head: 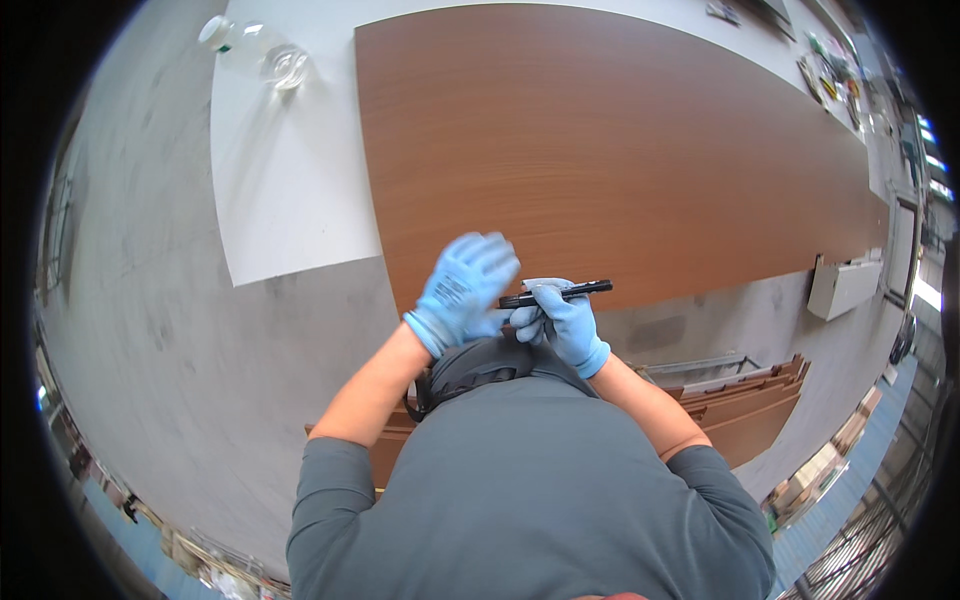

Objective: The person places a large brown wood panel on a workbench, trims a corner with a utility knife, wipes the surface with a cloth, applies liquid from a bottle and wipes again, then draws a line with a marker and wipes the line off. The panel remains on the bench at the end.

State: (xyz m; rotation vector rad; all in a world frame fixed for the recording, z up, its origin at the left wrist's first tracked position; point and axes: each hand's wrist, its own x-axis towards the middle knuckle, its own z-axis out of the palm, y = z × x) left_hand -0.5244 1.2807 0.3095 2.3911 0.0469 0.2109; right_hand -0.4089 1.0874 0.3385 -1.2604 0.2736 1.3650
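Observation:
In a light blue work glove, my right hand point(566, 322) holds a black marker pen point(555, 294) with its cap on, level in front of my waist. My left hand point(463, 289), gloved alike and slightly blurred, is raised just left of the pen, palm down with the fingers stretched out. Its thumb side is close to the pen's left end; whether they touch, I cannot tell. Beyond both hands lies a large brown wood-grain panel point(600, 157) on a white surface point(292, 202).
A clear plastic bottle with a white cap point(259, 52) lies at the upper left. Small items point(832, 75) sit at the far right. Brown boards point(750, 412) are stacked low at my right, near a white box-like piece point(844, 289). Grey floor point(180, 360) extends left.

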